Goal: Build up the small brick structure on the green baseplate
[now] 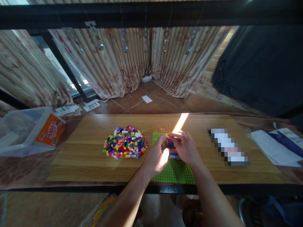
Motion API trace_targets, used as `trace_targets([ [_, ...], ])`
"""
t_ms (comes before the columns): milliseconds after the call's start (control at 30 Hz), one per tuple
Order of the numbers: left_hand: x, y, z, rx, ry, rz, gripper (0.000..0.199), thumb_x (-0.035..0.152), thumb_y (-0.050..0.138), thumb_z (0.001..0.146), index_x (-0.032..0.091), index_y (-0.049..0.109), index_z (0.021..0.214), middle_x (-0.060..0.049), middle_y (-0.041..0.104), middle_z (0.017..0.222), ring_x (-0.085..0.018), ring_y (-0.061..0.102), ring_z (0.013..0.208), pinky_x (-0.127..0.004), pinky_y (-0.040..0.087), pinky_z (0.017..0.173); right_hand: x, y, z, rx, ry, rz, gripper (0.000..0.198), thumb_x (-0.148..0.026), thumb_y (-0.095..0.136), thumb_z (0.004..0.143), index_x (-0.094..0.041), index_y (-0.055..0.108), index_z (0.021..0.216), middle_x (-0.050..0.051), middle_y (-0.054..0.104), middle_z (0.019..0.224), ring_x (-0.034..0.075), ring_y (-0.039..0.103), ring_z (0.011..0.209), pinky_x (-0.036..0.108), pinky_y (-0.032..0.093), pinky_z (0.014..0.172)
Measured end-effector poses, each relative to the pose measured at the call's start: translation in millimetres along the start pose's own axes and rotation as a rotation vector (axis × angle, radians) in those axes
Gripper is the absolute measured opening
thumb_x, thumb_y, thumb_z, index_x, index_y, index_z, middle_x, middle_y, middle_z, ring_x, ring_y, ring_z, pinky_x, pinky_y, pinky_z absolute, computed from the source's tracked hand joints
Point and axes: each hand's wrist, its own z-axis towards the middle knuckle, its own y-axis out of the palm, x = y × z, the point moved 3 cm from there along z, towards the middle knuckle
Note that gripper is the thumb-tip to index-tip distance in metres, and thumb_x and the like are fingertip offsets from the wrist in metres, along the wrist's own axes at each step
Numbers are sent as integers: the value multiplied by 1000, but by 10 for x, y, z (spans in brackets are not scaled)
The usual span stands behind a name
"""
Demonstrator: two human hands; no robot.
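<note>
A green studded baseplate (175,175) lies near the front edge of the table, with a low build of colourful toy bricks (174,151) on it. Along the build's left side, my left hand (157,156) is curved against it, thumb nearest me and fingertips at the far end. My right hand (188,148) comes over the build from the right, its thumb and index finger pinched together at the far top. A bit of yellow shows by the fingertips; whatever is in the pinch is too small to make out. Both hands partly hide the build.
Left of the baseplate is a heap of small mixed-colour bricks (125,143). A clear plastic bin (23,126) with an orange label stands at the far left. A pixelated, phone-like object (228,146) and papers (274,148) lie to the right on the wooden tabletop (78,157).
</note>
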Motion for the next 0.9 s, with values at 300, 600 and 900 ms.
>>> trace_targets([
  [300, 53, 29, 2, -100, 17, 148, 62, 13, 49, 81, 20, 34, 140, -10, 52, 136, -20, 57, 112, -38, 45, 100, -4, 7, -4, -1, -15, 20, 21, -28, 51, 86, -23, 71, 83, 6, 72, 87, 22, 63, 84, 37, 48, 74],
  [600, 59, 44, -24, -84, 32, 241, 63, 15, 51, 80, 21, 34, 140, -10, 54, 133, -23, 57, 112, -40, 45, 100, 2, 15, -3, -17, 17, 30, 25, -30, 49, 85, -21, 72, 82, 8, 71, 86, 22, 64, 78, 36, 48, 71],
  [900, 89, 17, -39, -65, -9, 284, 61, 19, 53, 81, 20, 35, 139, -11, 59, 127, -23, 61, 105, -40, 48, 94, 47, 13, -34, -36, 18, 10, 27, -31, 47, 84, -20, 72, 87, 8, 70, 90, 23, 64, 81, 38, 49, 73],
])
